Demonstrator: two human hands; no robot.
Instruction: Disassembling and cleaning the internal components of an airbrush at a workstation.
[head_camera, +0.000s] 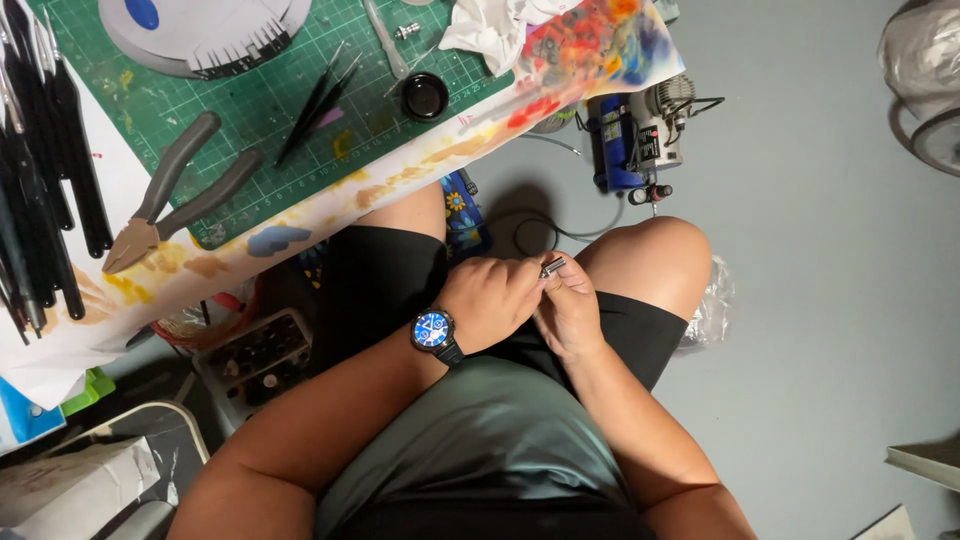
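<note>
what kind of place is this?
Likely a hobby or model-painting workbench at home. A green cutting mat holds pliers and tweezers, paint-stained paper covers the desk edge, and a small blue compressor sits on the floor. Both hands hold a small metal part over the lap.

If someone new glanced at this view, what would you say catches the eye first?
Both hands meet over the lap: the left hand, wearing a blue-faced wristwatch, and the right hand pinch a small silver metal part. Upper left, grey-handled pliers lie on a green cutting mat.
</note>
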